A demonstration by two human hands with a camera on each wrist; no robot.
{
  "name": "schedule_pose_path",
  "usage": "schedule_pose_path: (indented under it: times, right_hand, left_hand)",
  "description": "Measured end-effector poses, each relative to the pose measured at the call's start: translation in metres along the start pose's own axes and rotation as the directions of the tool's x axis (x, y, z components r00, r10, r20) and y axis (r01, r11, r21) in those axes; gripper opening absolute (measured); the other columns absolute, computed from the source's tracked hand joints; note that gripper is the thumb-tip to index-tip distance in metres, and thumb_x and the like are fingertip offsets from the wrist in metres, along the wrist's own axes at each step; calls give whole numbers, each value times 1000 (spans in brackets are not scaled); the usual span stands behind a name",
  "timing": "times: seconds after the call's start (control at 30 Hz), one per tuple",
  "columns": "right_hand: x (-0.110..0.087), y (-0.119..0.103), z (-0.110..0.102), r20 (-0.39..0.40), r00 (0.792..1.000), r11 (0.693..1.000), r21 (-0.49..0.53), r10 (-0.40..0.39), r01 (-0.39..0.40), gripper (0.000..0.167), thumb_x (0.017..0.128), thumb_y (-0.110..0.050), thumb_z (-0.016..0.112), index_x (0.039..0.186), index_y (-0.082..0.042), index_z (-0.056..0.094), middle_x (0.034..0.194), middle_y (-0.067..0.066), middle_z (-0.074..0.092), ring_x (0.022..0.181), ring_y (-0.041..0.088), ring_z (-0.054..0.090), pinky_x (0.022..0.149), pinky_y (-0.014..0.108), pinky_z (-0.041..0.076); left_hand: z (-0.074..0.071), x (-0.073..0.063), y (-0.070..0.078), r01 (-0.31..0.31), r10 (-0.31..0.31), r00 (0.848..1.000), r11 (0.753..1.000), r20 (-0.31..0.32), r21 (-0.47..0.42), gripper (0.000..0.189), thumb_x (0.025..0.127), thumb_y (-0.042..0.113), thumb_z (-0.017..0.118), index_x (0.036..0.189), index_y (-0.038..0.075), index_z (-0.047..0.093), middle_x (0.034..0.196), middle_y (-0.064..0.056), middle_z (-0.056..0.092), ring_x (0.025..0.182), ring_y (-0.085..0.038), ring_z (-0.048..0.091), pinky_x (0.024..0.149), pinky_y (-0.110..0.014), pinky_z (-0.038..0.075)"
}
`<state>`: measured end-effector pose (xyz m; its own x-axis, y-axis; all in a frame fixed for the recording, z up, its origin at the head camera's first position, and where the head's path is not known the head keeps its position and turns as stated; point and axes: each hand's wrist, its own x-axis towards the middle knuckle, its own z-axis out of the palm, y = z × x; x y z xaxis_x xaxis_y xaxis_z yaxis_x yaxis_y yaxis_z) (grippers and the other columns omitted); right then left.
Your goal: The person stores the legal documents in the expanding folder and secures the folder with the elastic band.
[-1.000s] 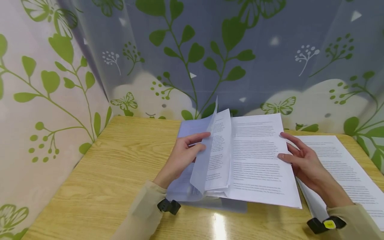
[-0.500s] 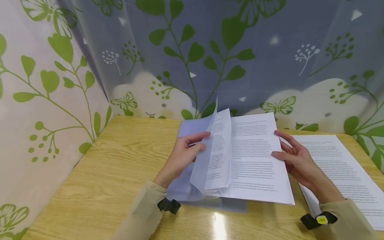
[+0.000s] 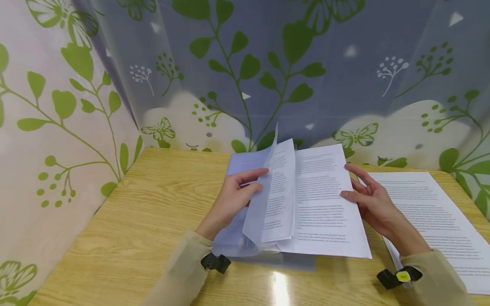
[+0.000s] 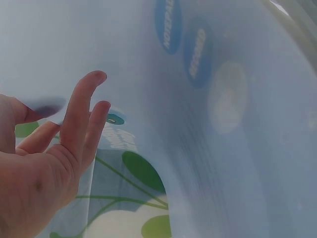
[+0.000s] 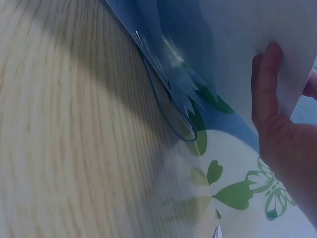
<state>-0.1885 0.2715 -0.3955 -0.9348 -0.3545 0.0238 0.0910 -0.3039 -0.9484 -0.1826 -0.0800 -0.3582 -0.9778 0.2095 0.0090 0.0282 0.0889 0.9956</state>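
Note:
A translucent blue document folder (image 3: 245, 159) lies open on the wooden table. My left hand (image 3: 231, 197) holds up its bent plastic leaves (image 3: 257, 216), thumb and index finger at their left edge; in the left wrist view other fingers (image 4: 94, 119) extend across the plastic. Printed pages (image 3: 279, 195) stand partly turned beside these leaves. To the right, my right hand (image 3: 377, 204) pinches white printed sheets (image 3: 323, 195) by their right edge, thumb on the front and fingers behind. The left part of these sheets lies under clear plastic.
A second stack of printed paper (image 3: 432, 216) lies on the table (image 3: 126, 225) at the right, partly behind my right forearm. A patterned curtain (image 3: 245, 76) stands along the back and left. A blue cord loop (image 5: 166, 121) hangs from the folder's edge.
My right hand has moved left with the printed sheets, which reach farther into the plastic. My left hand and the folder leaves have stayed where they were.

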Motion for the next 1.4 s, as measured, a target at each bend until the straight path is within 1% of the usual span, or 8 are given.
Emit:
schedule_pose_path:
  times: [0.17, 0.33, 0.5, 0.73, 0.93, 1.27, 1.4]
  right_hand:
    - [3, 1, 3, 5, 1000, 1000, 6, 10, -10, 66, 100, 9, 50, 156, -23, 33, 130, -6, 70, 99, 17, 76, 76, 36, 63]
    - [7, 3, 7, -16, 999, 999, -7, 36, -36, 67, 100, 7, 52, 156, -24, 33, 129, -7, 70, 99, 17, 76, 76, 36, 63]
    - [10, 4, 10, -28, 998, 999, -13, 51, -52, 67, 100, 6, 53, 156, -25, 33, 128, -8, 70, 99, 17, 76, 77, 36, 63]
    - [13, 4, 15, -21, 998, 998, 0, 61, -61, 68, 100, 6, 54, 157, -24, 31, 128, -8, 71, 99, 17, 76, 77, 37, 63]
    - [15, 5, 18, -24, 997, 997, 4, 72, -72, 68, 100, 5, 54, 157, -24, 30, 128, -8, 71, 99, 17, 76, 76, 36, 63]
    - [13, 6, 20, -39, 995, 996, 0, 93, -93, 68, 101, 3, 55, 157, -24, 28, 127, -8, 71, 100, 16, 75, 77, 34, 63]
    - [9, 6, 17, -28, 995, 995, -14, 98, -99, 61, 103, -1, 52, 155, -24, 33, 129, -9, 70, 102, 14, 74, 80, 31, 62]
  left_hand:
    - [0, -1, 0, 2, -2, 1000, 1000, -3, 4, 42, 93, 5, 60, 133, 15, 70, 130, -11, 69, 55, -9, 44, 49, -20, 32]
    - [0, -2, 1, 3, -3, 1000, 1000, -7, 8, 43, 92, 6, 60, 133, 15, 71, 129, -11, 69, 56, -9, 45, 49, -20, 32]
    - [-1, -1, 0, 10, -10, 1000, 1000, -6, 12, 42, 93, 6, 60, 131, 17, 72, 128, -8, 70, 54, -9, 43, 49, -19, 32]
    - [-1, 0, 0, 16, -15, 1000, 1000, -8, 16, 41, 93, 8, 60, 131, 18, 72, 128, -7, 70, 56, -9, 44, 50, -20, 33]
    - [-1, 0, 0, 21, -21, 1000, 1000, -10, 15, 41, 93, 8, 60, 130, 19, 72, 127, -6, 70, 54, -9, 43, 50, -19, 33]
    - [-2, 1, -1, 19, -18, 1000, 1000, -11, 15, 41, 93, 7, 60, 130, 18, 72, 130, -6, 69, 52, -8, 40, 49, -19, 32]
    - [-2, 1, -1, 14, -14, 1000, 1000, -6, 13, 41, 93, 7, 60, 131, 17, 72, 130, -7, 69, 51, -8, 40, 49, -19, 32]
